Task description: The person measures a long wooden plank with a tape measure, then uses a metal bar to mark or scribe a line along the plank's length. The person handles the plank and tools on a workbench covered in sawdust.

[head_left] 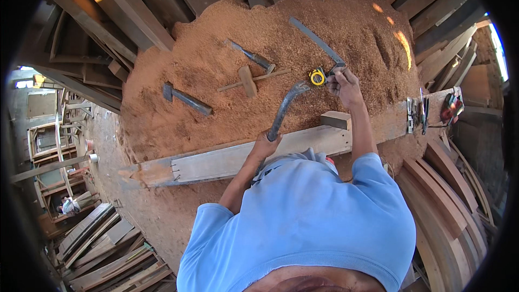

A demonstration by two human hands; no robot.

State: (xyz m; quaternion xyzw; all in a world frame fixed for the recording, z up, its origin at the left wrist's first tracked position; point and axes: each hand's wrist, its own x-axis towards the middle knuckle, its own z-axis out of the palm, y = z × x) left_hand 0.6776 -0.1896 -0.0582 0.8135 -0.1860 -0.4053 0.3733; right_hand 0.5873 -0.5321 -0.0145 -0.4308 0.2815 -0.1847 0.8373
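My left hand (267,145) is closed around the lower end of a curved dark bar (282,109), whose flattened tip points up and right. Farther right, the fingers of my right hand (346,85) are closed at the handle end of a metal try square (316,40), its blade slanting away to the far left. Against those fingers sits a yellow and black tape measure (317,77); whether they grip it too I cannot tell. On the sawdust lie a chisel (251,57), a wooden marking gauge (247,81) and a short-handled hammer-like tool (186,100).
A long plank (259,154) crosses in front of me, with a wooden block (335,120) on it. Several slim tools (416,112) and a red and black object (451,107) rest at its right end. Sawdust (216,32) is heaped beyond; stacked boards (440,205) surround the place.
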